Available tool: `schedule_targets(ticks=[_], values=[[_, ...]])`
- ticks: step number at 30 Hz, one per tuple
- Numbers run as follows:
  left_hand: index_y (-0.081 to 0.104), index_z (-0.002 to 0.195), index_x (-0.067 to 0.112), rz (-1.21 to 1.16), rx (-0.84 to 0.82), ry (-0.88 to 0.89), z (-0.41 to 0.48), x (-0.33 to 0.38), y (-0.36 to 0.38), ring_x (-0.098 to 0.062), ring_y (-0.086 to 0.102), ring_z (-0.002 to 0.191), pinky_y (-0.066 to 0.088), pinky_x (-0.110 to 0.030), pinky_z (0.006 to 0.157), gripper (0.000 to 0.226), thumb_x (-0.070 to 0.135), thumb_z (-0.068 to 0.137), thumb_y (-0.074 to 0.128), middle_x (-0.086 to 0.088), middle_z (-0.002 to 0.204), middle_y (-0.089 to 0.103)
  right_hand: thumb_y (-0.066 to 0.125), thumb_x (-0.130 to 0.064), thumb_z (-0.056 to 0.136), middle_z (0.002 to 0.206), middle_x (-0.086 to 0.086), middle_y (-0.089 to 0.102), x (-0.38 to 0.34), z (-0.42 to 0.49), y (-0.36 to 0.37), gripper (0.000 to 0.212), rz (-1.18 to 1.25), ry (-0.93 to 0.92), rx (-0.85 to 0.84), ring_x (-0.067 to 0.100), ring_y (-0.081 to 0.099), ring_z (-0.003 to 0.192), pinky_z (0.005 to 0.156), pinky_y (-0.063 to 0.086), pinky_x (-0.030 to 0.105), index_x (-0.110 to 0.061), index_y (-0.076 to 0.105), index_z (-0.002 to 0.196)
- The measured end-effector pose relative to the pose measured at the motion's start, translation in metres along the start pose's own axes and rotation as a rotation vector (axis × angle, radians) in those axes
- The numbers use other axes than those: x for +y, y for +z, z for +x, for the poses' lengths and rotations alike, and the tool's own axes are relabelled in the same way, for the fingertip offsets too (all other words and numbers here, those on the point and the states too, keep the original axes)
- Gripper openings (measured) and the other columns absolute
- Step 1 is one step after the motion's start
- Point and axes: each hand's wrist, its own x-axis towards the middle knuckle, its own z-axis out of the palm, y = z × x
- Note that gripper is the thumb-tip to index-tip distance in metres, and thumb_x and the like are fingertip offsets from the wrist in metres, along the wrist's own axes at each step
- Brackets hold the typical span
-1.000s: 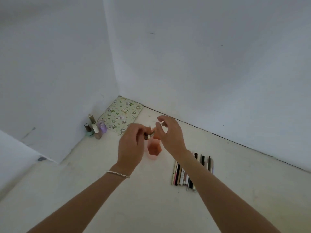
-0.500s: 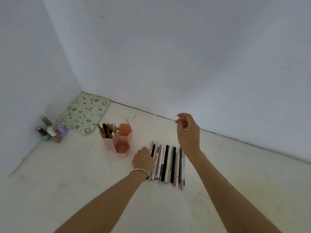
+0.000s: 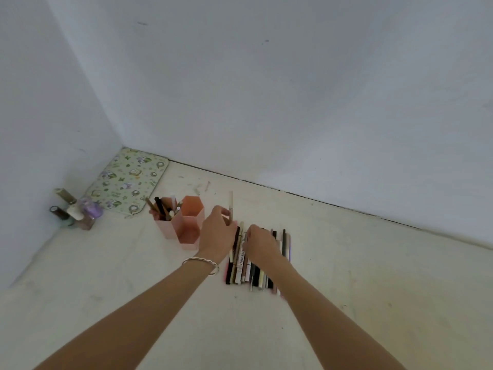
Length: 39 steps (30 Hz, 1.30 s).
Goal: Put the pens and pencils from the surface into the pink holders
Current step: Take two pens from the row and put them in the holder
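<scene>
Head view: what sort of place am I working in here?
Probably a corner of a home room, on a pale surface between bare white walls. Nail polish bottles and a patterned mat suggest a personal desk or vanity spot.

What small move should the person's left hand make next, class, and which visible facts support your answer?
Probably carry the pale pen left and drop it into a pink holder. The left hand already pinches that pen upright, lifted off the row of pens. The nearer holders look empty, while the far one already holds several. The right hand rests on the row, seemingly picking another.
</scene>
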Motion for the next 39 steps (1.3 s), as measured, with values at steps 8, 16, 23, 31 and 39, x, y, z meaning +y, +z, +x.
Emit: schedule_targets(ticks=[8, 16, 23, 31, 39], values=[[0.025, 0.153, 0.031, -0.142, 0.004, 0.129, -0.009, 0.000, -0.030, -0.007, 0.058, 0.061, 0.048, -0.010, 0.050, 0.078, 0.007, 0.090, 0.064, 0.001, 0.080, 0.059, 0.044, -0.006, 0.097, 0.097, 0.007, 0.069, -0.019, -0.002, 0.033, 0.017, -0.148, -0.004, 0.076, 0.024, 0.068, 0.085, 0.059, 0.042, 0.028, -0.006, 0.050, 0.113], [0.030, 0.149, 0.032, -0.138, 0.074, 0.211, -0.014, -0.007, -0.052, -0.012, 0.057, 0.065, 0.058, -0.028, 0.076, 0.079, 0.003, 0.084, 0.065, -0.008, 0.081, 0.057, 0.048, 0.001, 0.092, 0.101, 0.004, 0.069, -0.036, -0.001, 0.044, 0.019, -0.158, 0.051, 0.101, 0.020, 0.068, 0.088, 0.060, 0.044, 0.026, -0.009, 0.056, 0.106], [0.042, 0.130, 0.034, -0.316, 0.166, 0.343, -0.019, 0.005, -0.086, -0.019, 0.071, 0.071, 0.059, -0.027, 0.059, 0.050, 0.007, 0.093, 0.059, -0.005, 0.086, 0.065, 0.047, -0.007, 0.086, 0.081, 0.003, 0.059, -0.037, 0.002, 0.029, 0.051, 0.244, 0.045, 0.305, 0.014, 0.055, 0.058, 0.043, 0.034, 0.026, -0.011, 0.031, 0.134], [0.039, 0.132, 0.031, -0.283, 0.604, 0.444, 0.023, -0.010, -0.172, -0.017, 0.072, 0.080, 0.060, -0.027, 0.068, 0.045, 0.015, 0.093, 0.057, 0.007, 0.098, 0.058, 0.048, -0.009, 0.094, 0.074, 0.000, 0.051, -0.057, 0.002, -0.043, 0.037, 0.780, -0.245, 0.767, 0.009, 0.046, 0.056, 0.053, 0.040, 0.015, -0.026, 0.037, 0.125], [0.070, 0.108, 0.009, 0.222, 0.502, 0.503, 0.012, -0.060, -0.146, -0.024, 0.053, 0.118, 0.044, -0.029, 0.101, 0.018, 0.012, 0.093, 0.060, -0.007, 0.119, 0.062, 0.052, -0.021, 0.096, 0.086, -0.005, 0.060, -0.134, -0.013, -0.042, 0.036, 0.826, -0.548, 0.705, 0.012, 0.053, 0.060, 0.057, 0.047, 0.022, -0.037, 0.034, 0.122]])
